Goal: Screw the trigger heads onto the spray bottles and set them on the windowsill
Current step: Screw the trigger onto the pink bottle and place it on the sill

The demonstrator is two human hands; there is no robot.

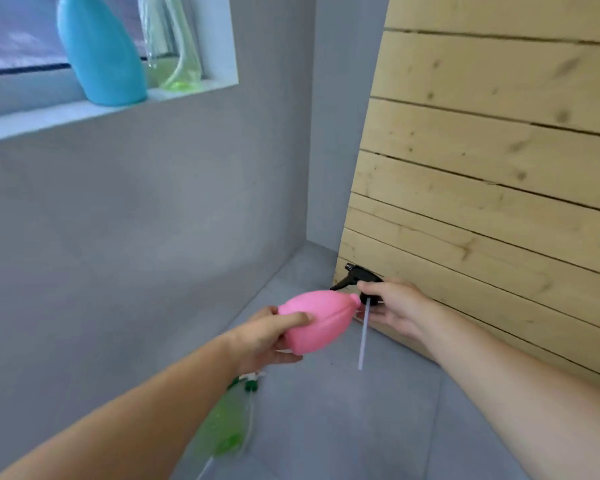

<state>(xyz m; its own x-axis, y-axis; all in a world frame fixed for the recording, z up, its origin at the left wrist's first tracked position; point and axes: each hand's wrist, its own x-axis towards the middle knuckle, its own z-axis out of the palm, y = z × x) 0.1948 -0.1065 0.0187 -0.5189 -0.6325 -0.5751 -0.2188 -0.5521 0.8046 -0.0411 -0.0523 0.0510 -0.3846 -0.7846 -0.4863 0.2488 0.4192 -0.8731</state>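
My left hand [269,336] grips a pink spray bottle [321,320] on its side, neck pointing right. My right hand [397,308] holds a black trigger head [359,278] just beside that neck, its clear dip tube [363,336] hanging down outside the bottle. On the white windowsill [59,117] at upper left stand a blue bottle [99,53] and a clear green bottle [177,46]; their tops are cut off by the frame. A green bottle [222,424] with a green and white trigger head [248,381] lies on the floor under my left forearm.
A grey wall runs under the windowsill and meets a corner at centre. A wall of pale wooden planks [499,168] stands at the right, close behind my right hand. Grey floor tiles [326,427] lie below.
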